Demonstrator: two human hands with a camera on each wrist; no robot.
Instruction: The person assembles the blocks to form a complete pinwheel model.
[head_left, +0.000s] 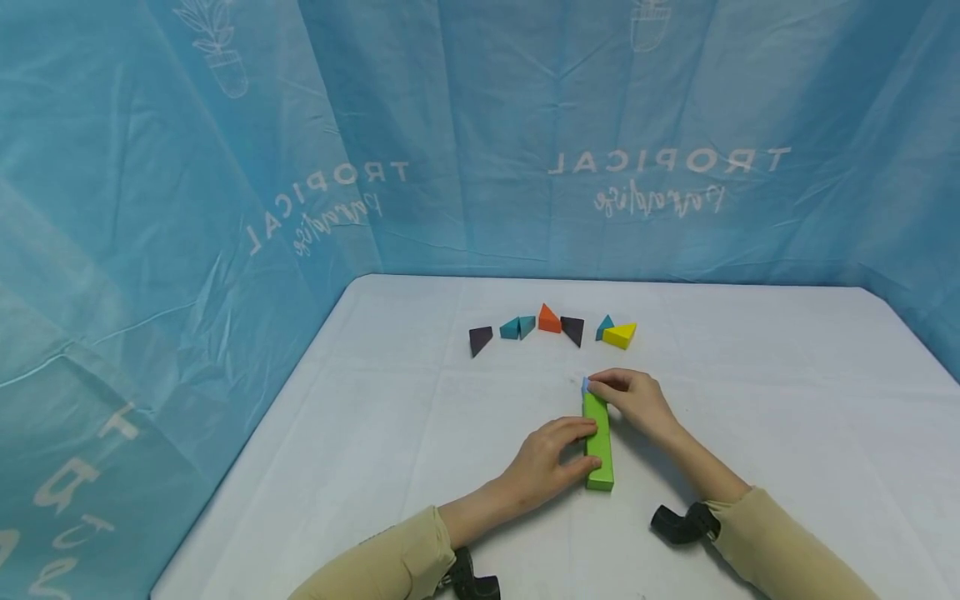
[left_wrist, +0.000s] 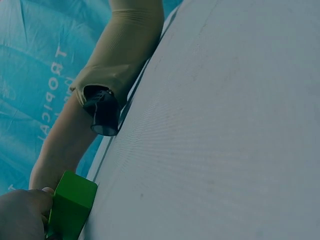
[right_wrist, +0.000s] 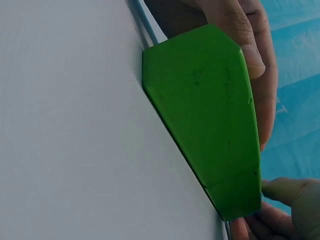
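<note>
A long green block (head_left: 598,442) lies on the white table, its length running away from me. My left hand (head_left: 549,460) holds it from the left side, with the thumb near its near end and the fingers farther up. At the block's far end my right hand (head_left: 636,402) pinches a small light-blue block (head_left: 586,385), mostly hidden by the fingers. In the right wrist view the green block (right_wrist: 205,110) shows a faint line across its far part. The left wrist view shows its near end (left_wrist: 75,197) beside the left thumb.
Farther back on the table (head_left: 360,433) lie several triangular blocks: a dark one (head_left: 480,339), two teal ones (head_left: 517,327), an orange one (head_left: 549,319), another dark one (head_left: 573,329), a blue one (head_left: 604,326) and a yellow one (head_left: 620,336). A blue printed curtain (head_left: 480,225) hangs behind.
</note>
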